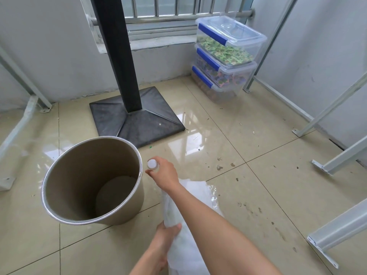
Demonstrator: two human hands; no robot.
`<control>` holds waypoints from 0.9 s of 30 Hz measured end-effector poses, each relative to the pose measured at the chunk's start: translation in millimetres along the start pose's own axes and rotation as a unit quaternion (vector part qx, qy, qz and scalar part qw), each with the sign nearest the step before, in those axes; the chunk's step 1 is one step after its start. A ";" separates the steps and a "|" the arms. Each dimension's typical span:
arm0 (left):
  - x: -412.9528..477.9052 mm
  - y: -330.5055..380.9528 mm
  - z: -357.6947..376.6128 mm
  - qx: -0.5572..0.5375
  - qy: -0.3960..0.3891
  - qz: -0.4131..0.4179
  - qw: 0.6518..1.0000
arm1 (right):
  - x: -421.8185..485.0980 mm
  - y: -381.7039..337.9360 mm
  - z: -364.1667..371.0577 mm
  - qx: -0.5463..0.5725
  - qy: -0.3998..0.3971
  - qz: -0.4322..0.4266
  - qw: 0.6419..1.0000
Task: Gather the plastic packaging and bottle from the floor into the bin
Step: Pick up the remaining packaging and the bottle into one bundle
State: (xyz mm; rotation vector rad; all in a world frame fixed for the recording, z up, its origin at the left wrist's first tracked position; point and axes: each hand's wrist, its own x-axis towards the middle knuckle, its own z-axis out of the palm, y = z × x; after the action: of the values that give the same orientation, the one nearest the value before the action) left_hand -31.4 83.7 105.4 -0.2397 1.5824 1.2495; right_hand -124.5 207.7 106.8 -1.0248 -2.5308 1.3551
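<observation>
The right hand (pixel 165 171) is closed, just beside the bin (pixel 59 171). The left hand (pixel 167 238) is closed too, nearer the body.

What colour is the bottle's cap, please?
White, seen in the head view: the bottle cap sticks out of the right hand.

One bin (pixel 93 181), one bottle (pixel 152 164), one bundle of plastic packaging (pixel 184 241), three stacked clear storage boxes (pixel 228 56), one black pedestal base (pixel 137 116), and two hands (pixel 164 173).

Both forearms bare, no sleeves; left hand (pixel 164 242), right hand (pixel 165 173) ungloved.
</observation>
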 end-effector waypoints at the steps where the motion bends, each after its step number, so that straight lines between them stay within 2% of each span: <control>1: 1.5 0.2 -0.4 -0.006 0.002 -0.004 1.000 | 0.2 2.3 0.1 -0.008 0.008 0.000 1.000; 8: 2.0 1.6 -0.8 -0.035 -0.010 -0.003 0.999 | 6.8 18.0 -24.1 0.057 0.067 0.036 0.995; 14: 11.0 16.0 13.1 -0.076 0.002 0.016 0.997 | -1.5 19.4 -83.8 0.145 0.235 -0.060 0.959; 20: 14.6 45.6 43.0 -0.079 0.009 0.061 0.995 | -18.3 16.2 -191.3 0.076 0.359 -0.165 0.915; 22: 13.1 59.5 50.7 -0.071 0.013 0.088 0.994 | -31.0 10.6 -228.5 0.060 0.368 -0.181 0.910; 24: 8.0 74.6 57.9 -0.066 0.013 0.112 0.991 | -42.7 7.0 -257.7 0.054 0.348 -0.172 0.920; 27: -0.8 94.4 69.8 -0.071 -0.003 0.147 0.987 | -51.4 6.4 -282.2 0.092 0.258 -0.121 0.954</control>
State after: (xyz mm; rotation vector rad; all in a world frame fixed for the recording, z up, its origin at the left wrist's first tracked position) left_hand -54.2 180.0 168.6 -0.0939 1.5643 1.5918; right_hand 24.4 378.5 282.9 -0.8590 -2.0234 1.0601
